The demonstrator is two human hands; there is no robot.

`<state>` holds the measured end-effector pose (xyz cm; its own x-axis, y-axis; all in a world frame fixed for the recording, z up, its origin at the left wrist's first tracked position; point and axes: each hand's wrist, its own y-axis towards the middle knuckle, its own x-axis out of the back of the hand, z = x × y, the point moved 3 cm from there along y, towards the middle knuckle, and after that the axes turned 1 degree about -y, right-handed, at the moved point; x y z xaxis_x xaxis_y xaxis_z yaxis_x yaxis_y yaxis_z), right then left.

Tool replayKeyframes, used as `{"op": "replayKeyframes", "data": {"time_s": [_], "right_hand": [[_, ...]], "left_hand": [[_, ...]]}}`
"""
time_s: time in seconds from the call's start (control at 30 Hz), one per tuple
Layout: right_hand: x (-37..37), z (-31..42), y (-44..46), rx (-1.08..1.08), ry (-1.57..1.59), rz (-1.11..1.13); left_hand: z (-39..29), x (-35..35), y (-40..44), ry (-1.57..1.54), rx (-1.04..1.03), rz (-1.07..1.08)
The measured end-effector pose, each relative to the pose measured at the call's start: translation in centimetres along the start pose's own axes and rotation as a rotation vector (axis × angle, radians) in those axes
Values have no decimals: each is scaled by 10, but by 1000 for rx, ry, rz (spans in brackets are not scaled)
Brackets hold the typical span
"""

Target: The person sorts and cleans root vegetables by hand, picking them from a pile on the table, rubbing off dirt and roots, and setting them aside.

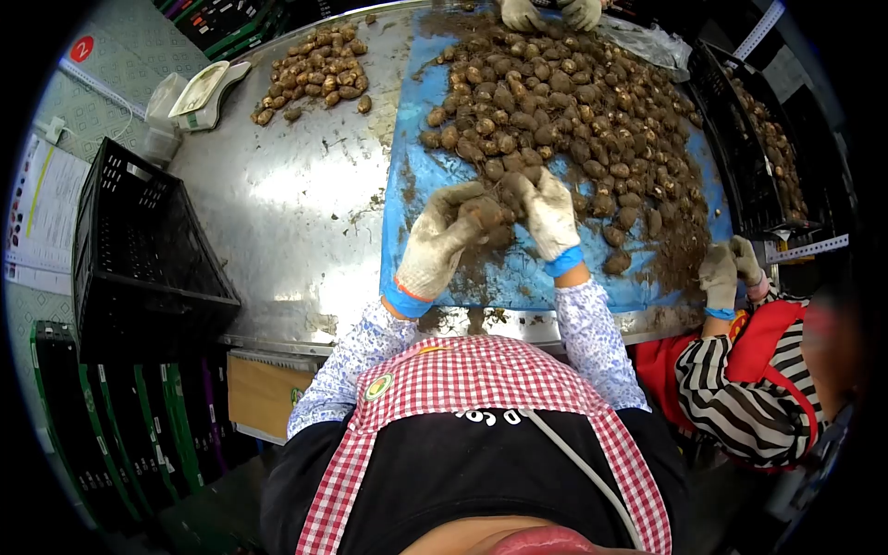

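My left hand [433, 245], in a dirty whitish glove, is closed around a brown, soil-covered taro [482, 215]. Close beside it, my right hand [548, 217] is gloved too, its fingers bent together at the dark, hairy roots by the taro; what exactly they pinch is hidden. Both hands are above the blue sheet [400, 222], at the near edge of a large heap of muddy taros [555, 102]. Loose soil and root scraps lie under and around my hands.
A smaller pile of cleaner taros [319, 69] lies on the metal table [287, 203], near a scale [205, 97]. A black crate [153, 259] stands at left; another crate [740, 139] at right holds taros. Gloved hands of co-workers [726, 273] show at right and at the far edge.
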<state>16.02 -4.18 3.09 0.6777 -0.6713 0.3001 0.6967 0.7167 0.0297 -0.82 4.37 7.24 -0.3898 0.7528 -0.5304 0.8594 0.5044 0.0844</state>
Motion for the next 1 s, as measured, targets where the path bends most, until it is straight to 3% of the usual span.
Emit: {"op": "replayKeyframes", "data": {"time_s": [0.03, 0.1, 0.17, 0.27, 0.43, 0.47, 0.57, 0.6, 0.67, 0.77, 0.87, 0.93, 1.0], "right_hand": [[2, -13, -3, -122, 395, 3], [6, -15, -11, 226, 127, -9], [3, 27, -28, -143, 744, 90], [-3, 66, -37, 327, 21, 146], [-5, 69, -33, 267, -309, -7], [-7, 60, -25, 239, -260, -9], [-2, 24, -1, 173, -606, -131], [3, 33, -5, 74, -480, -63], [1, -22, -2, 425, -432, -151], [4, 29, -27, 211, 50, 191], [-6, 38, -36, 218, 418, 255], [-7, 48, -45, 384, -223, 87], [-7, 68, -50, 352, -194, -45]], "left_hand": [[-1, 4, 1, -21, 48, -2], [0, 8, 3, -19, 42, -4], [0, 8, 7, 86, 2, -19], [4, 5, 7, 327, -65, -36], [2, -4, 4, 330, -61, 1], [1, -5, 3, 302, -62, 5], [-6, -4, -2, 366, -158, 26], [-10, -4, -2, 355, -198, 34], [-10, 7, -1, 317, -163, 4], [-10, 10, 2, 263, -71, -36], [-4, 8, 2, 320, -64, -45], [5, 7, 2, 272, -44, -67], [1, 2, 2, 305, -12, -69]]}}
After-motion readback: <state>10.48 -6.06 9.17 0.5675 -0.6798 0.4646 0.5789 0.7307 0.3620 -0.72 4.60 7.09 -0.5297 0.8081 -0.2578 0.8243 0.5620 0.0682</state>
